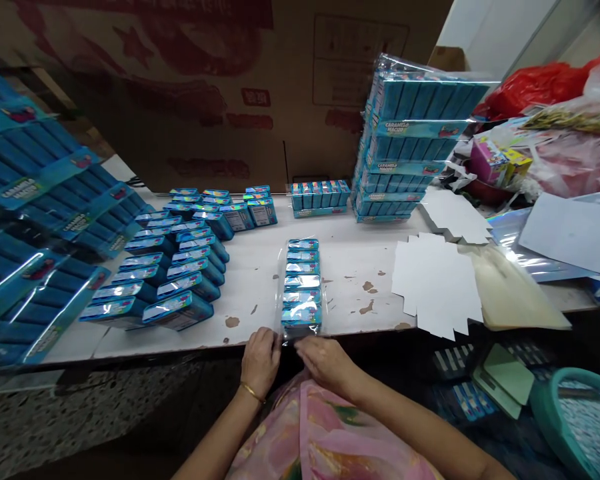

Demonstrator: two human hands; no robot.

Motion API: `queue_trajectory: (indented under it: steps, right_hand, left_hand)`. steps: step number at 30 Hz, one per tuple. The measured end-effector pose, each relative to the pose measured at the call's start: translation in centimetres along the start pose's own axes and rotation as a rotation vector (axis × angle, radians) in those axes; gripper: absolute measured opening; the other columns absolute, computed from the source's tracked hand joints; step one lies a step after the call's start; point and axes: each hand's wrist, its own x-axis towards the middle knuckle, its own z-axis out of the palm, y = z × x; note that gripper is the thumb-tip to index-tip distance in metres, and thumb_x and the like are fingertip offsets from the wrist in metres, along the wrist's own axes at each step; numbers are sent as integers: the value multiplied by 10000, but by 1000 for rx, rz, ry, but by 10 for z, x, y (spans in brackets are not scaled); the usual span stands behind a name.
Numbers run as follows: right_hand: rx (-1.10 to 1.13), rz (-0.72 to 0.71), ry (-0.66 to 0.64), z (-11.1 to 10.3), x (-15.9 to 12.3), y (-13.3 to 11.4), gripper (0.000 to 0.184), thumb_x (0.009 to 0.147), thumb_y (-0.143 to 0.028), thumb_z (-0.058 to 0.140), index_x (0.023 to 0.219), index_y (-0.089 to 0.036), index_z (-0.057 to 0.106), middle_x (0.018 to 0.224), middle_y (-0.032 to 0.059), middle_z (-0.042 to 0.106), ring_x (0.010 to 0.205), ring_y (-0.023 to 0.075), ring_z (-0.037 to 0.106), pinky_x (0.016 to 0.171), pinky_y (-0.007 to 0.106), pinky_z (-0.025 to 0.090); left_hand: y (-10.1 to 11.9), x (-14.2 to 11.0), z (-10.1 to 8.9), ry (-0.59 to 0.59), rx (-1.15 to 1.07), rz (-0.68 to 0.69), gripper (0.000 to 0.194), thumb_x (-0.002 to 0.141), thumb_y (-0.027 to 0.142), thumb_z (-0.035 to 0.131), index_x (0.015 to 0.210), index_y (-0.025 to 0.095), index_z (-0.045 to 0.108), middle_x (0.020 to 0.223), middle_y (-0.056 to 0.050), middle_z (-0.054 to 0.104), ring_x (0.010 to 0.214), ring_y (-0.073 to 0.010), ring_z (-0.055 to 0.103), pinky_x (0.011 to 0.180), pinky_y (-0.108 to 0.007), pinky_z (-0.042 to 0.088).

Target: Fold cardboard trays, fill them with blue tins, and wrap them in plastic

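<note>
A clear plastic bag (326,313) lies lengthwise at the table's front edge with a row of small blue boxes (302,283) inside it. My left hand (261,363), a gold bangle at its wrist, is closed at the near left corner of the bag. At the near right corner my right hand (327,363) is also closed, its fingers bent on the film. The fingertips of both hands are partly hidden from above. Left of the bag, loose blue boxes (185,303) stand in slanting rows on the white table (260,267).
Wrapped blue packs form a tall stack (405,147) at the back right and another stack (45,193) at the left. One filled pack (320,198) sits behind. White card blanks (437,283) and clear bags (515,287) lie right. A large carton (205,100) closes the back.
</note>
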Motion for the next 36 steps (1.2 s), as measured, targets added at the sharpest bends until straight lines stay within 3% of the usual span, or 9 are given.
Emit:
queue_trajectory:
  steps: [3, 7, 10, 12, 17, 21, 24, 31, 36]
  right_hand:
    - [205, -98, 49, -39, 9, -1, 254, 844, -235, 404, 672, -193, 586, 612, -1, 589, 567, 93, 523, 549, 195, 404]
    - [234, 188, 501, -88, 81, 52, 237, 784, -314, 504, 977, -196, 574, 987, 68, 598, 898, 163, 540, 746, 274, 431]
    - [169, 374, 374, -99, 147, 108, 483, 655, -332, 638, 1101, -175, 536, 1148, 99, 533, 1034, 210, 492, 832, 315, 405]
    - [151, 474, 201, -96, 170, 132, 348, 660, -317, 626, 971, -161, 614, 975, 81, 620, 901, 199, 557, 772, 302, 424]
    - [181, 606, 359, -89, 132, 134, 162, 687, -245, 531, 569, -162, 606, 618, 22, 617, 646, 146, 570, 626, 253, 427]
    - [633, 777, 441, -93, 77, 114, 171, 626, -300, 567, 531, -159, 543, 481, -15, 534, 460, 110, 519, 490, 233, 426]
    - [764, 835, 456, -96, 69, 109, 221, 612, -353, 589, 533, -151, 544, 476, -14, 522, 419, 89, 481, 448, 222, 405]
    - [708, 818, 407, -96, 112, 125, 237, 556, -334, 628, 459, -152, 511, 380, -55, 422, 394, 54, 364, 417, 202, 286]
    - [912, 754, 546, -93, 115, 129, 197, 551, -303, 620, 490, -150, 511, 410, -71, 418, 422, 46, 374, 458, 194, 324]
  left_hand:
    - [-6, 5, -4, -30, -32, 15, 243, 854, 237, 336, 655, 187, 466, 651, -27, 500, 647, -159, 484, 621, -282, 381]
    - [-23, 16, -13, -101, -28, 45, 236, 850, 228, 323, 679, 185, 481, 703, -35, 517, 682, -155, 508, 634, -266, 391]
    - [-42, 26, -20, -161, -15, 31, 214, 830, 212, 333, 695, 188, 497, 751, -37, 534, 687, -152, 513, 632, -263, 392]
    - [-56, 33, -23, -178, -43, 6, 200, 801, 183, 335, 699, 189, 507, 759, -36, 540, 690, -151, 515, 640, -263, 396]
    - [-84, 66, -22, -85, -205, -156, 218, 750, 268, 346, 643, 192, 520, 712, -43, 563, 717, -172, 539, 664, -275, 419]
    - [-89, 91, -16, 55, -349, -435, 229, 682, 354, 411, 750, 179, 542, 720, -41, 599, 658, -180, 566, 612, -283, 438]
    - [-85, 92, -12, 142, -377, -584, 340, 636, 382, 467, 891, 165, 526, 728, -29, 613, 612, -178, 573, 566, -281, 443]
    - [-81, 62, 0, 17, -242, -205, 261, 668, 324, 408, 767, 171, 595, 885, -85, 630, 827, -221, 565, 729, -319, 443]
    - [-82, 56, 5, 55, -146, -61, 292, 649, 237, 407, 847, 156, 607, 952, -121, 609, 888, -252, 544, 777, -367, 428]
